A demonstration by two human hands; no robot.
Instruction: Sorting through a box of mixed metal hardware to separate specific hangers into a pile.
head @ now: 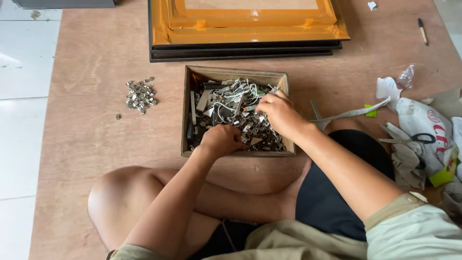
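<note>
A small wooden box (187, 113) full of mixed metal hardware (231, 103) sits on the brown board in front of me. My left hand (221, 140) rests curled inside the box near its front edge, fingers closed among the small pieces; what it grips is hidden. My right hand (279, 113) reaches into the right side of the box, fingertips pinched down into the metal bits, and I cannot tell if it holds one. My crossed legs lie just below the box.
A small heap of metal fittings (140, 95) lies left of the box. Stacked orange and black picture frames (245, 30) stand behind it. Scissors (409, 139), plastic bags and scraps lie at the right, a pen (422, 31) at far right. White floor tiles (21, 110) border the board.
</note>
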